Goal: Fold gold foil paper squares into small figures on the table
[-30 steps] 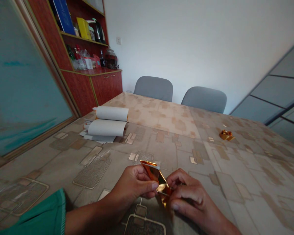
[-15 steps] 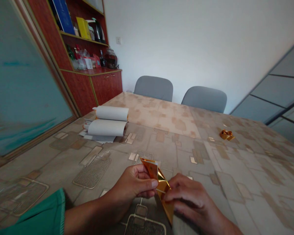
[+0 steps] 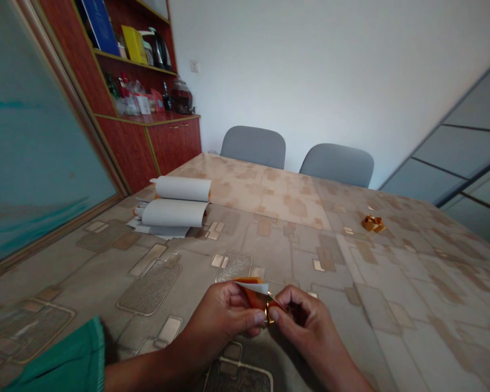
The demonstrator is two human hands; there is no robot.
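The gold paper (image 3: 256, 298) is held between both hands, above the tablecloth (image 3: 286, 256). Its left part is clamped between thumb and fingers of the left hand (image 3: 231, 311); its right end is pinched by the right hand (image 3: 306, 321). A white-backed flap projects above the grip. Paper sheets (image 3: 175, 212) are stacked beyond the grip, leftward; a folded gold piece (image 3: 373, 223) is placed beyond, rightward.

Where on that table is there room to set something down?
Bare tablecloth lies between the paper stack and small gold piece, and beyond, toward the grey chairs. It's crowded at the stack and around the folded gold paper, held by the left hand and right hand.
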